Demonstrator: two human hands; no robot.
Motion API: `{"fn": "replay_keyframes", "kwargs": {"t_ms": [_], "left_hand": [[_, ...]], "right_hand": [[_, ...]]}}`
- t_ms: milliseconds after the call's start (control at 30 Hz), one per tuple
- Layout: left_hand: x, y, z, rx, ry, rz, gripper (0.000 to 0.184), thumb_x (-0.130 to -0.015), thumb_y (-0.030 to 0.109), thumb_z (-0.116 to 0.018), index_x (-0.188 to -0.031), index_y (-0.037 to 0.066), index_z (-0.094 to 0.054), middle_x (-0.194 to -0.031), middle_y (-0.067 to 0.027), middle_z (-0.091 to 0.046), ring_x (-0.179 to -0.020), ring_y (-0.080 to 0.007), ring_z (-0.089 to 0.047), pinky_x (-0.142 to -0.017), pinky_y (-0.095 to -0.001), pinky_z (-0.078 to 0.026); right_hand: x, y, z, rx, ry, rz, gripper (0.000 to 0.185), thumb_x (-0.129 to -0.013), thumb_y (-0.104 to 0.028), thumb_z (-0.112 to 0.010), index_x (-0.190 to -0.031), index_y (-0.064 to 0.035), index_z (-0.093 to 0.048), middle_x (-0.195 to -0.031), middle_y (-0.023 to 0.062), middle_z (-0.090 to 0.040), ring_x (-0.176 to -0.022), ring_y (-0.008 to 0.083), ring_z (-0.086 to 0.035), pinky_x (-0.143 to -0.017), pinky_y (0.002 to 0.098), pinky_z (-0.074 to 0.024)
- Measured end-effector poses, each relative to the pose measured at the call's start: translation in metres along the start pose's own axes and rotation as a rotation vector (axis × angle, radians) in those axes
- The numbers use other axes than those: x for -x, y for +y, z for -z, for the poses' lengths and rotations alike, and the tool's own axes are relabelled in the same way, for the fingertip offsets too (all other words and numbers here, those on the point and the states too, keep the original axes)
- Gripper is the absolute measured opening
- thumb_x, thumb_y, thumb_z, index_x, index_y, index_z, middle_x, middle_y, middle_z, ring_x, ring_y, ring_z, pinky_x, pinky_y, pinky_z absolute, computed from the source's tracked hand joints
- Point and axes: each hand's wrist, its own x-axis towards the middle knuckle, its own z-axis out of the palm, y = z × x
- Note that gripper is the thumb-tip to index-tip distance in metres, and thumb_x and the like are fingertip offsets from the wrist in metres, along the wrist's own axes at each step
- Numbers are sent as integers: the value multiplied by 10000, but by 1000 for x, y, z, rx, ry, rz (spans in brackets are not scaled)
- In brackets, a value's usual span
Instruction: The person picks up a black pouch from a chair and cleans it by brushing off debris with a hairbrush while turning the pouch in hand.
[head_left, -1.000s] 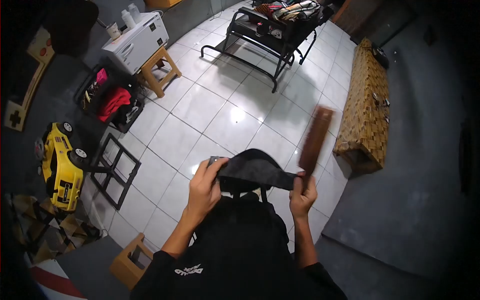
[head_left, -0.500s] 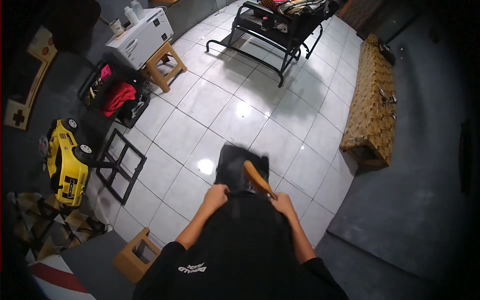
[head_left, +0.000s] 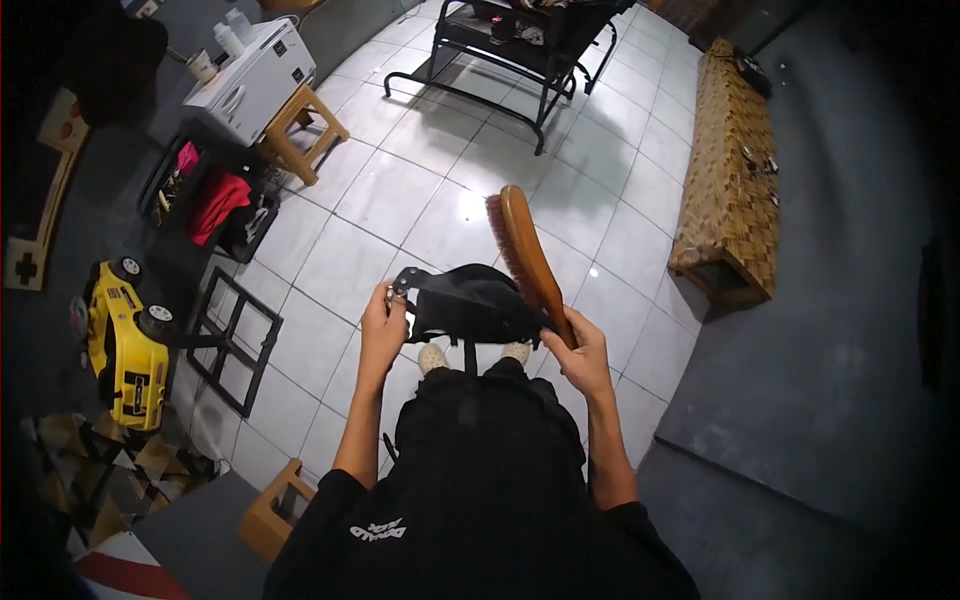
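My left hand is closed on the left end of what looks like a black fabric bag, where a dark strap and a small metal fitting show at the fingers. The bag is held up in front of my body. In my right hand is the handle of a wooden brush, tilted up and away, its brown bristles facing left. The right thumb and fingertips also meet the bag's right edge. The bag's underside is hidden from view.
White tiles cover the floor. A yellow toy car and a black frame are at left. Beyond stand a wooden stool, a white mini fridge and a black metal chair. A woven cabinet is at right.
The bag has been raised, its left end now up in my left hand. The brush has swung up and forward, and both hands have moved farther from my body.
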Motion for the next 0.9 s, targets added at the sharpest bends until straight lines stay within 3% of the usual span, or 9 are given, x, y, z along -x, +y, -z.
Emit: {"fn": "replay_keyframes", "kwargs": {"t_ms": [67,167,267,333,467,600,633,767,900], "left_hand": [[0,19,6,134,-328,329,388,-948,329,-428,-965,-15,-608,-698,-57,-613,-534,-75,-480,-484,-211,-370],[15,40,-16,315,-608,234,462,-963,375,-381,-969,-29,-604,-857,-101,-645,-657,-90,-550,-632,-222,-447],[23,52,-40,-165,-609,-355,443,-874,228,-589,-1255,18,-509,-1091,-162,-614,-924,-214,-605,-838,-312,-460],[23,65,-48,-297,-663,-410,607,-809,202,-652,-1345,51,-408,-1164,-207,-579,-1063,-299,-576,-919,-324,-422],[18,72,-80,-232,-788,-559,603,-805,238,-670,-1331,64,-432,-1157,-199,-583,-1034,-310,-584,-892,-341,-430],[17,93,-116,-56,-887,-480,306,-836,228,-646,-1039,5,-592,-741,-113,-616,-641,-180,-564,-599,-315,-436],[15,92,-123,-2,-859,-395,226,-855,214,-627,-858,-9,-593,-618,-62,-551,-547,-118,-493,-513,-287,-397],[12,117,-121,12,-837,-360,192,-906,163,-558,-816,-2,-593,-606,-15,-542,-540,-81,-477,-506,-261,-399],[12,142,-118,133,-810,-194,217,-938,203,-524,-935,2,-608,-834,-29,-649,-688,-63,-586,-600,-204,-467]], "right_hand": [[-1,6,-2,-155,-54,76,295,-847,-15,-590,-1129,48,-531,-969,78,-608,-838,91,-579,-745,232,-475],[-2,-2,-7,-382,-126,108,225,-890,3,-505,-1107,42,-464,-1045,114,-565,-895,154,-614,-805,270,-483],[-1,-23,-5,-451,-100,134,216,-893,2,-503,-1102,44,-465,-1059,126,-568,-905,168,-614,-828,297,-491],[0,-41,-2,-541,-123,176,236,-898,17,-473,-1128,48,-432,-1136,176,-551,-944,203,-614,-854,334,-499],[-13,-57,8,-552,-173,333,194,-913,26,-427,-1107,29,-409,-1221,233,-504,-1001,239,-602,-868,355,-503],[-19,-75,15,-478,-141,359,187,-918,16,-428,-1104,24,-405,-1225,229,-504,-1062,258,-575,-932,363,-461],[-19,-74,13,-463,-109,378,191,-919,14,-429,-1108,24,-403,-1228,227,-503,-1082,256,-565,-943,358,-450],[-13,-52,24,-278,52,360,191,-920,-40,-488,-1099,-1,-435,-1164,152,-554,-1002,150,-552,-881,288,-437],[-13,-16,25,-310,169,257,200,-924,-97,-518,-1097,-17,-457,-1012,50,-565,-856,91,-506,-791,233,-420]]}}
